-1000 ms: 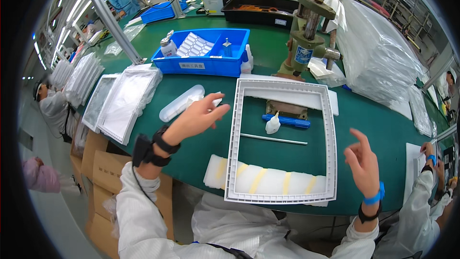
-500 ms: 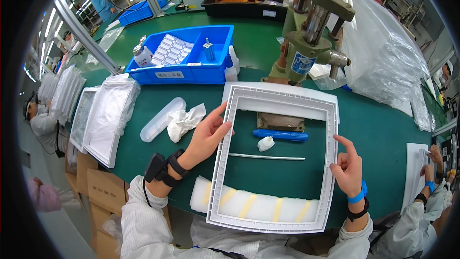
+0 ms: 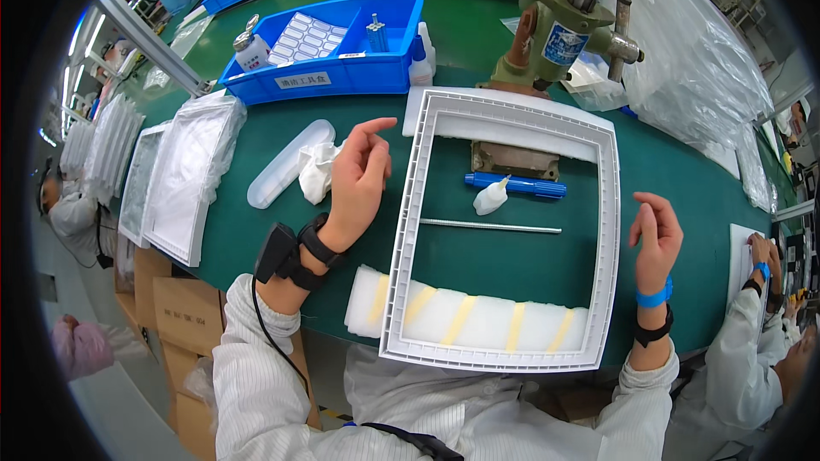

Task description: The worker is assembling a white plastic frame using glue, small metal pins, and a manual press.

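Note:
A white rectangular plastic frame (image 3: 608,230) lies in front of me, its near part over a white foam roll with yellow tape bands (image 3: 487,322). Left of the frame, my left hand (image 3: 359,181) hovers apart from it, holding nothing, fingers loosely bent and the index finger extended. My right hand (image 3: 656,237) is raised off the frame's right side, likewise free of anything, fingers half curled and apart. Through the frame's opening I see a blue marker (image 3: 534,187), a small white dropper bottle (image 3: 491,196), a thin metal rod (image 3: 495,226) and a metal block (image 3: 514,161).
A green hand press (image 3: 555,34) stands behind the frame. At the back left sits a blue divided bin (image 3: 342,82). A clear plastic case (image 3: 282,175) and crumpled tissue (image 3: 316,172) lie left. Wrapped frames (image 3: 184,179) lean farther left; a co-worker (image 3: 752,333) works at right.
Both hands have let go of the frame and moved outward, the left to the left and the right to the right. The whole view has shifted, so the table appears higher.

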{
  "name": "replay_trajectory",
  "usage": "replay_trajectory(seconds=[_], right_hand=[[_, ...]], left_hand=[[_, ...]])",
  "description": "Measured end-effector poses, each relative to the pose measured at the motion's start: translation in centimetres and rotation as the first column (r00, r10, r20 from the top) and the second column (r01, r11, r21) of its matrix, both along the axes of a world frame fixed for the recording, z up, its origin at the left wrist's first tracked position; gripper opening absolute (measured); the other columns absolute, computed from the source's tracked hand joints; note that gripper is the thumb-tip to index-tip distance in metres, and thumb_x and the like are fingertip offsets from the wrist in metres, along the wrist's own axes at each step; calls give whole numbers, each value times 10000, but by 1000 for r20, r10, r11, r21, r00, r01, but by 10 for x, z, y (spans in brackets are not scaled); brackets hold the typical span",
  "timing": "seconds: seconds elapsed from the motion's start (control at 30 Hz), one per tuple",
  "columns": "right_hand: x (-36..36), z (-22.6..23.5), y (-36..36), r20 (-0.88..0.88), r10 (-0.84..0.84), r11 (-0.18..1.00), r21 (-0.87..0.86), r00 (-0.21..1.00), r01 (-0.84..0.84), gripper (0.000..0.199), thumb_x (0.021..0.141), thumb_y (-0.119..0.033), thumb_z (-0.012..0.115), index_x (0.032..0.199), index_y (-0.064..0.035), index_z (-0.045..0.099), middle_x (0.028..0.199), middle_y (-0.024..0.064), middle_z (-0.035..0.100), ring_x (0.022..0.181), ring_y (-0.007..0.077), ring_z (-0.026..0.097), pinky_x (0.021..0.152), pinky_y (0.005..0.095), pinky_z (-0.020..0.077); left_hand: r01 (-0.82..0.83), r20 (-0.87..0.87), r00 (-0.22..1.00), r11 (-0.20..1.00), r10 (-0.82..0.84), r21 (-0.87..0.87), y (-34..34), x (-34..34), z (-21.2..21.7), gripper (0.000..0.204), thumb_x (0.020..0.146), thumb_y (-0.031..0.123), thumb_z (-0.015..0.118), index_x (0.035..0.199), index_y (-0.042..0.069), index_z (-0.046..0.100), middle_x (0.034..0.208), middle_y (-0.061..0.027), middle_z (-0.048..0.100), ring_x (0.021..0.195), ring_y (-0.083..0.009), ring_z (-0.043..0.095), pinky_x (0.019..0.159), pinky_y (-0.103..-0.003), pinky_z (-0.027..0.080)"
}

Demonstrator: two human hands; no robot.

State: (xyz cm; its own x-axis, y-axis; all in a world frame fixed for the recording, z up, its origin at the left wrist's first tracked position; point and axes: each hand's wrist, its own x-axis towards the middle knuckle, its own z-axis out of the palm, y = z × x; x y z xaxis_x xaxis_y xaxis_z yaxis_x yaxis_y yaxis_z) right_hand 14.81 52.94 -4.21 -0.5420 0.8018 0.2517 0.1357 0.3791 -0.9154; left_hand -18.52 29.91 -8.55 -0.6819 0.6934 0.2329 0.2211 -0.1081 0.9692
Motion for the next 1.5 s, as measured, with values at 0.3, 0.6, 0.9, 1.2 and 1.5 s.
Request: replay_trajectory(seconds=[0.3,0.6,0.9,1.2,1.5], right_hand=[[-63,74,-45,673,406,665,246,619,-705,115,866,-90,688,964,-30,698,827,80,687,728,217,690,627,339,525],[-85,6,-65,847,37,328,492,531,-807,156,757,-49,681,873,-66,579,807,78,608,798,243,635,687,369,516],[-35,72,-72,631,255,596,495,733,-633,136,854,2,643,974,-31,590,848,121,638,808,299,635,687,358,492],[0,141,-87,465,380,671,456,799,-585,263,775,163,570,948,-22,639,814,134,624,719,304,627,624,397,510],[-80,110,-133,369,609,674,226,702,-704,150,959,3,556,1092,-32,616,857,129,646,753,288,662,672,388,526]], left_hand=[[88,-596,802,995,-37,57,-8,10,27,150,880,14,588,957,6,717,915,-78,572,827,-175,563,743,-287,455],[128,-686,727,986,-22,105,-11,17,28,189,784,-71,626,914,20,729,895,-104,634,802,-232,617,696,-316,490],[149,-690,722,962,52,229,-16,24,40,233,764,-90,601,935,12,722,884,-103,636,763,-227,593,651,-321,471],[115,-763,494,839,416,532,-31,33,60,425,702,-58,626,1114,40,666,1080,-116,617,930,-304,595,822,-422,464],[199,-988,156,979,17,49,-43,58,60,478,807,94,696,1282,136,669,844,3,546,649,-132,563,538,-289,448]])
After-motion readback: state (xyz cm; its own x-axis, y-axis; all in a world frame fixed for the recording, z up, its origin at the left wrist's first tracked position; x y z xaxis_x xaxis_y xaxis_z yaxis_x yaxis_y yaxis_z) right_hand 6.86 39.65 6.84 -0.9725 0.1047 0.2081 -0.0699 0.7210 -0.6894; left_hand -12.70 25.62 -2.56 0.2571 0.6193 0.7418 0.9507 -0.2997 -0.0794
